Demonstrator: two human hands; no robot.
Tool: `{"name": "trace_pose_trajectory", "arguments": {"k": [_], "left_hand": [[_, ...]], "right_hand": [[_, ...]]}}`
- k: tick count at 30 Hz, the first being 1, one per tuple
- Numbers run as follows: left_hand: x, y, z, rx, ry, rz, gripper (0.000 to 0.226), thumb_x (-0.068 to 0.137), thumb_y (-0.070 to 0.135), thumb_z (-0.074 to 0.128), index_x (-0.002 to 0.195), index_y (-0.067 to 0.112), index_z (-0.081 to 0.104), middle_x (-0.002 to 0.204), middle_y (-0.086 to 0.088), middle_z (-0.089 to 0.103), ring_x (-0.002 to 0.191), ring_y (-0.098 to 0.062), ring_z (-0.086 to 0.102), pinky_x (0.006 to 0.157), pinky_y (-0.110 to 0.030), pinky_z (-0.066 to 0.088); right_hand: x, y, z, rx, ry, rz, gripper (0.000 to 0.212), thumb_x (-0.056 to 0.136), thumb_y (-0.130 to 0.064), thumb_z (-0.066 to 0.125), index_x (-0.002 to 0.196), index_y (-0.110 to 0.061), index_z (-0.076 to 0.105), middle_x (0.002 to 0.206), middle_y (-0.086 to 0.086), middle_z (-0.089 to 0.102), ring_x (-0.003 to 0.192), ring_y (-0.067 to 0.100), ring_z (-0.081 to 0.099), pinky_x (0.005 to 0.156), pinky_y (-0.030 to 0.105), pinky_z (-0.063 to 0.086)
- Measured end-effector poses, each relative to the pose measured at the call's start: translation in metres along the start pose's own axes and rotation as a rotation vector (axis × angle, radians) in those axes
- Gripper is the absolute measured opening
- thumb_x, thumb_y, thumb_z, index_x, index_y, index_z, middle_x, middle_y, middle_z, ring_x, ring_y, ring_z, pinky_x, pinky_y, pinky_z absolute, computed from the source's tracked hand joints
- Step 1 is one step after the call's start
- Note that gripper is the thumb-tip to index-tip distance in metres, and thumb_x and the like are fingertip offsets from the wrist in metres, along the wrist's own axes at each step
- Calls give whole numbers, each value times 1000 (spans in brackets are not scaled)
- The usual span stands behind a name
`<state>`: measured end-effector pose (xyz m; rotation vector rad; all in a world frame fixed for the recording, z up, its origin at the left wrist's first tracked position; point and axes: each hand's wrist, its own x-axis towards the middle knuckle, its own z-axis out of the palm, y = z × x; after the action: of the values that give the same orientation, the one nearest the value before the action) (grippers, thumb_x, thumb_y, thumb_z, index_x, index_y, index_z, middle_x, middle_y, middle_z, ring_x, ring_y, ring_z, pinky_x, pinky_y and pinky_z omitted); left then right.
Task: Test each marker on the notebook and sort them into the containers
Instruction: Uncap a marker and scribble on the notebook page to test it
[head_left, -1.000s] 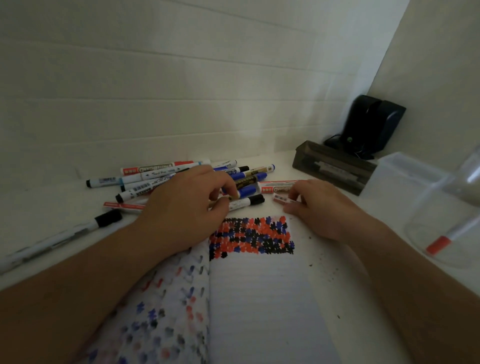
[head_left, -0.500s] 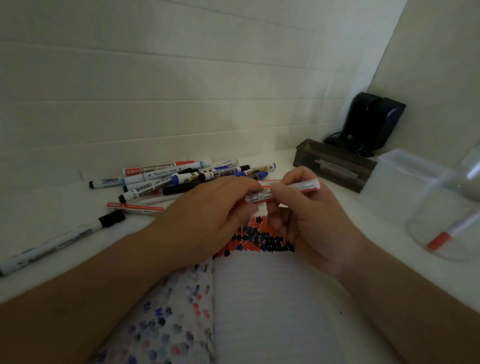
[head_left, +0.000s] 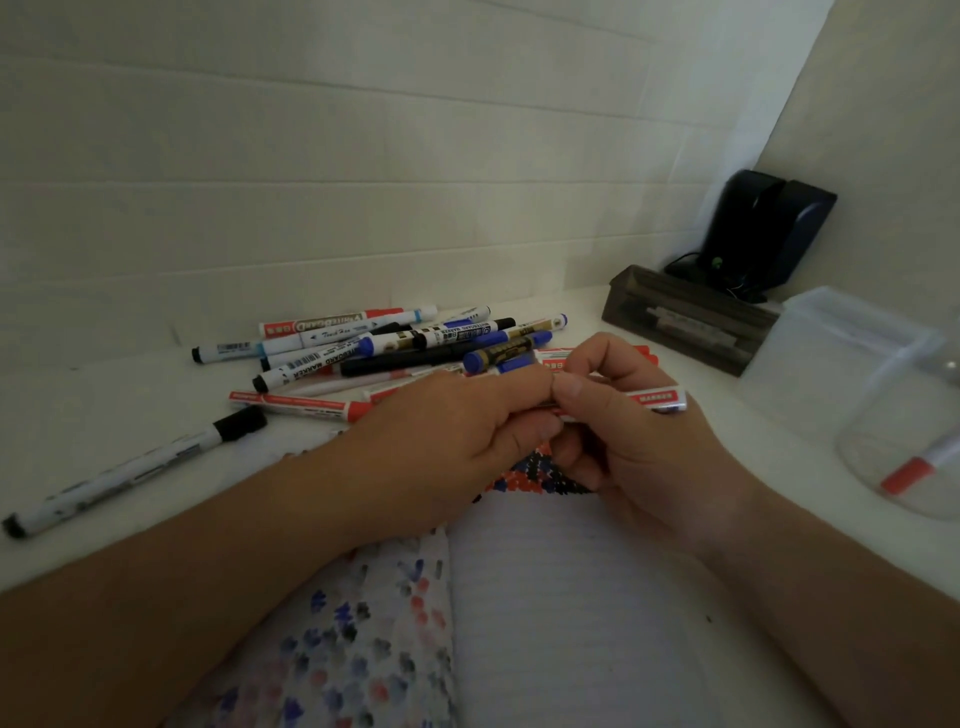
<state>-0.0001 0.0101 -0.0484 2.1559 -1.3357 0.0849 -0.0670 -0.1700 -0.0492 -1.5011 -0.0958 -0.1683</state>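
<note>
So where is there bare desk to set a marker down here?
Bare desk lies left, between the lone black-capped marker and the marker pile, and right, between the notebook and the clear cup. The pile itself is crowded.

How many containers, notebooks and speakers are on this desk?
Containers: 3 (dark tray, clear tub, clear cup)
Notebook: 1
Speaker: 1
Total: 5
</note>
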Motion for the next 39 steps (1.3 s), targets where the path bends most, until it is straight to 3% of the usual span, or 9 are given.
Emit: {"name": "trace_pose_trajectory", "arguments": {"k": [4, 7, 10, 13, 17, 21, 24, 29, 39], "left_hand": [[-3, 1, -3, -49, -5, -34, 15, 104, 51, 41, 110, 51, 55, 71, 15, 59, 61, -9, 56, 54, -22, 37], [-4, 0, -7, -87, -5, -78, 14, 101, 57, 45, 110, 66, 48, 69, 6, 62, 59, -12, 58, 57, -31, 47], [-5, 0, -15, -72, -81, -163, 40, 85, 76, 49, 122, 62, 39, 74, 10, 66, 63, -7, 63, 61, -34, 55], [-7, 2, -24, -47, -232, -292, 77, 56, 88, 65, 120, 62, 29, 105, 20, 63, 94, -1, 64, 85, -37, 58], [-11, 6, -24, 175, -424, -293, 90, 52, 95, 65, 128, 63, 28, 134, 29, 46, 116, -2, 50, 101, -37, 49], [-8, 1, -17, 323, -416, -309, 93, 43, 105, 54, 122, 59, 37, 116, 25, 48, 102, -3, 48, 89, -36, 50], [-6, -2, -15, 340, -384, -336, 93, 41, 104, 55, 120, 58, 39, 109, 23, 45, 99, -5, 45, 83, -35, 48], [-3, -3, -12, 359, -358, -376, 97, 41, 105, 55, 123, 55, 41, 108, 19, 44, 100, -9, 44, 80, -36, 45], [-5, -9, -15, 292, -397, -324, 87, 42, 103, 59, 115, 59, 42, 110, 23, 47, 101, -7, 45, 85, -36, 47]], "right_hand": [[-1, 0, -1, 1, -59, 7, 10, 87, -21, 66, 78, -25, 63, 64, 12, 59, 51, 19, 53, 41, 22, 39], [-1, -2, -4, -25, -110, -13, 7, 87, -21, 69, 88, -26, 65, 72, 14, 60, 57, 20, 54, 45, 23, 41], [0, -9, -9, 2, -146, 3, 10, 86, -20, 70, 93, -23, 65, 71, 12, 55, 53, 20, 49, 45, 23, 36], [2, -20, -22, 119, -135, 69, 14, 83, -13, 56, 90, -16, 68, 67, 12, 55, 50, 21, 49, 46, 23, 38], [-2, -19, -22, -4, -202, 80, 7, 75, -6, 64, 75, -12, 69, 66, 12, 59, 50, 18, 51, 43, 22, 40], [-7, -5, -1, -386, -172, -3, 22, 84, 1, 74, 74, -16, 64, 60, -2, 61, 50, 10, 52, 46, 20, 42], [-7, 3, 5, -390, -99, -25, 28, 83, 6, 72, 74, -17, 58, 58, -8, 56, 49, 4, 50, 46, 18, 42], [0, 1, 2, -341, -35, -57, 22, 78, -7, 67, 67, -24, 58, 55, -9, 54, 47, 3, 49, 47, 15, 41], [-7, -4, 18, -571, -18, -20, 26, 82, 2, 73, 68, -14, 59, 56, -6, 62, 49, 4, 54, 46, 16, 43]]}}
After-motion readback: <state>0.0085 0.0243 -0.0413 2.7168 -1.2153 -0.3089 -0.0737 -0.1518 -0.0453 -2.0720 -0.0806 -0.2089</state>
